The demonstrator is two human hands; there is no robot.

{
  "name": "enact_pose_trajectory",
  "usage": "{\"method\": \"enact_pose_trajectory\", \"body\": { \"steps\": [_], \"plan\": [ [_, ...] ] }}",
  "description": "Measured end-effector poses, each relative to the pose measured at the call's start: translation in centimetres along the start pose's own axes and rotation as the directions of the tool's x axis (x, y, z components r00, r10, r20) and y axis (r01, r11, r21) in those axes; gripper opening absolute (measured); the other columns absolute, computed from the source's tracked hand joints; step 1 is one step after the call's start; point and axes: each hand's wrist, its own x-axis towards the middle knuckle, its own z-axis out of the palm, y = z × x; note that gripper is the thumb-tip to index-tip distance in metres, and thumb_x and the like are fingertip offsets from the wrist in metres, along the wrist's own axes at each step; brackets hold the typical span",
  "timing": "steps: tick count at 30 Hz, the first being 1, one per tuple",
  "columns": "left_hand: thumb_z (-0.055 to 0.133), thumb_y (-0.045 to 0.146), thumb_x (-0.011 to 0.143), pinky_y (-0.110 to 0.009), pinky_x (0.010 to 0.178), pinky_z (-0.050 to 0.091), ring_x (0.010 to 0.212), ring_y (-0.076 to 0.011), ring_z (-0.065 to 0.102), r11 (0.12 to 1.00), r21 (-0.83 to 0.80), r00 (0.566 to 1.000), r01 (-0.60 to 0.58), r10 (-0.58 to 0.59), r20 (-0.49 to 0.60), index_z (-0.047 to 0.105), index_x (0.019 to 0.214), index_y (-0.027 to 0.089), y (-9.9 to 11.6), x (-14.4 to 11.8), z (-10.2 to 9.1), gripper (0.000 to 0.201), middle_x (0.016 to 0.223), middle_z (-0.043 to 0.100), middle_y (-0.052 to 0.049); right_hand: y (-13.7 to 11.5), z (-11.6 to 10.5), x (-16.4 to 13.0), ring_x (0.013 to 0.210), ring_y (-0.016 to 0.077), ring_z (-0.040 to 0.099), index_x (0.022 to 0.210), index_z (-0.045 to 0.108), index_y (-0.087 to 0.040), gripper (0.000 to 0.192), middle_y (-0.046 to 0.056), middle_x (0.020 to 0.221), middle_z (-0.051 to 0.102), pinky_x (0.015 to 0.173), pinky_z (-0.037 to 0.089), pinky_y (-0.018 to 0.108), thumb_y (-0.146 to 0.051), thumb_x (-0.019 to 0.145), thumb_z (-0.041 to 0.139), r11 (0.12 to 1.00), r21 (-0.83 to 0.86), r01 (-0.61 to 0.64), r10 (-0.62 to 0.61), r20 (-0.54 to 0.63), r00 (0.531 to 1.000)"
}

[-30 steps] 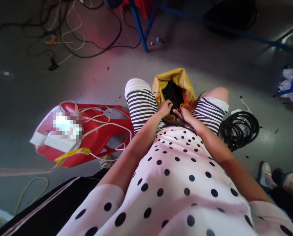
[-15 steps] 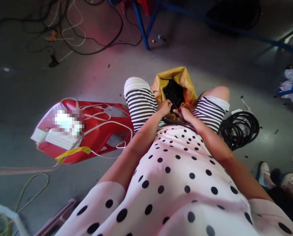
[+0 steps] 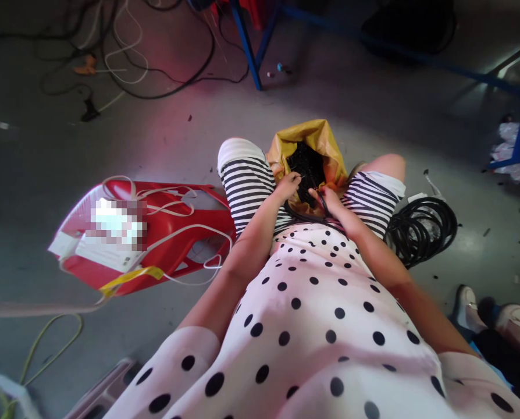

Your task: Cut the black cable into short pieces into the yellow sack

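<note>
A yellow bag (image 3: 325, 138) stands with its mouth spread between my knees. Inside it lies a dark heap of small black pieces (image 3: 304, 163), too small to name. My left hand (image 3: 288, 185) is over the bag's near left rim, its fingertips pinched together; what they hold is hard to see. Beside it, at the near right rim, my right hand (image 3: 328, 199) is closed round a dark, curved thing that could be a cable or a tool handle. Across my lap, just below both hands, runs a black cable (image 3: 301, 216).
A red plastic stool (image 3: 185, 224) on the left carries a white box (image 3: 107, 253) and pale cords. Coiled black cable (image 3: 426, 230) lies right of my leg. Blue metal legs (image 3: 248, 49) and loose cables are ahead. Another person's shoes (image 3: 467, 299) show at lower right.
My left hand has shifted slightly up and left, apart from my right hand, which stays near the bag's rim. The whole view has moved a little.
</note>
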Motion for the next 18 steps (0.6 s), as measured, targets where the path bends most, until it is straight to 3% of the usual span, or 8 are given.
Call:
{"method": "enact_pose_trajectory", "body": {
  "steps": [4, 8, 12, 18],
  "plan": [
    [0.057, 0.028, 0.111, -0.023, 0.051, 0.026, 0.048, -0.009, 0.034, 0.987, -0.156, 0.999, 0.026, -0.032, -0.032, 0.058, 0.116, 0.025, 0.3, -0.1, -0.4, 0.006, 0.072, 0.044, 0.007, 0.2, -0.2, -0.4, 0.067, 0.0226, 0.064, 0.098, 0.064, -0.025, 0.063, 0.003, 0.072, 0.066, 0.062, 0.05, 0.033, -0.086, 0.093, 0.076, 0.99, 0.139, 0.002, 0.003, -0.034, 0.999],
    [0.058, 0.025, 0.109, -0.022, 0.05, 0.027, 0.049, -0.0077, 0.037, 0.966, -0.259, 0.999, -0.017, 0.009, -0.032, 0.051, 0.104, 0.024, 0.5, -0.3, -0.5, 0.008, 0.076, 0.049, 0.006, 0.3, -0.4, -0.7, 0.076, 0.0224, 0.066, 0.105, 0.066, -0.025, 0.061, 0.001, 0.078, 0.067, 0.068, 0.053, 0.032, -0.085, 0.095, 0.073, 0.984, 0.174, 0.046, -0.05, 0.018, 0.999],
    [0.051, 0.022, 0.112, -0.022, 0.051, 0.032, 0.052, -0.0086, 0.044, 0.972, -0.224, 0.997, -0.07, 0.061, -0.05, 0.055, 0.111, 0.024, 0.8, -0.8, -0.3, 0.004, 0.078, 0.052, 0.006, 0.1, -0.6, -0.9, 0.069, 0.0183, 0.061, 0.098, 0.061, -0.026, 0.063, -0.003, 0.075, 0.063, 0.062, 0.048, 0.029, -0.085, 0.086, 0.08, 0.99, 0.133, 0.04, -0.052, 0.086, 0.995],
    [0.055, 0.02, 0.112, -0.024, 0.051, 0.027, 0.048, -0.0089, 0.037, 0.987, -0.137, 0.995, -0.086, 0.078, -0.062, 0.059, 0.106, 0.022, 0.9, -0.8, 0.2, 0.008, 0.07, 0.047, 0.007, -0.5, -0.9, -1.3, 0.061, 0.0172, 0.057, 0.094, 0.054, -0.027, 0.067, -0.003, 0.072, 0.062, 0.056, 0.042, 0.031, -0.085, 0.082, 0.085, 0.983, 0.184, 0.013, -0.033, 0.104, 0.994]
  ]
}}
